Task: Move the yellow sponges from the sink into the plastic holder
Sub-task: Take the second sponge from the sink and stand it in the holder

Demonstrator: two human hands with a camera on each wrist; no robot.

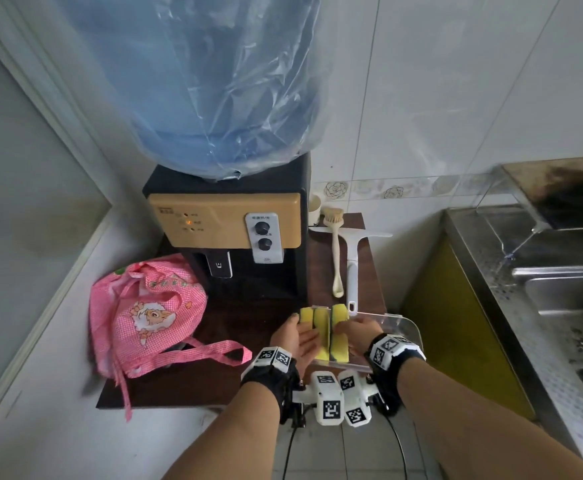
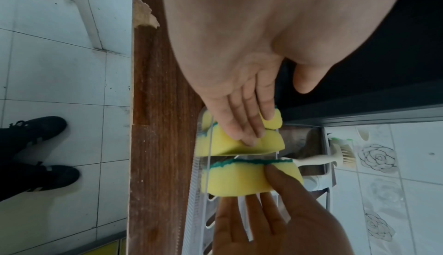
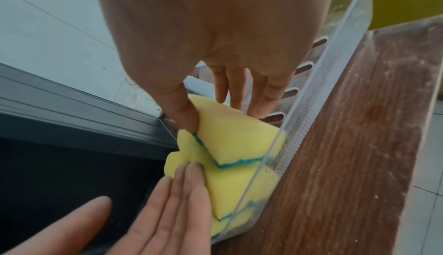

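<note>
White wall tiles (image 1: 421, 98) filled the upper right of the head view, and a dark wooden tabletop (image 1: 193, 382) lay across the lower middle. On it, centre frame, stood a black and tan water dispenser (image 1: 227, 230) carrying a big blue bottle (image 1: 193, 81) wrapped in clear film. A pink checked bag (image 1: 144, 313) lay at the left of the table. Right of the dispenser rested a cream dish brush (image 1: 334, 251) and a white squeegee (image 1: 351, 258), side by side. A steel sink (image 1: 567, 299) occupied the right edge of the frame, well apart from the table.

At the near edge of the tabletop sat the clear plastic holder (image 1: 404, 327), and the yellow sponges (image 1: 321, 327) stood on edge inside its left end, packed against each other, their green scrub layers showing as thin lines in the wrist views. The sponge row was already in the holder.

The left hand (image 1: 297, 337) lay flat against the outer face of the left sponge (image 2: 239, 143), fingers (image 2: 249, 119) straight and together, pressing without gripping. The right hand (image 1: 356, 329) met the row from the other side: in the right wrist view its thumb (image 3: 184, 115) and fingers pinched the top corner of the right sponge (image 3: 235, 134), the remaining fingers reaching down into the holder behind it. Slots in the holder's floor (image 3: 304, 67) showed beside those fingers.
</note>
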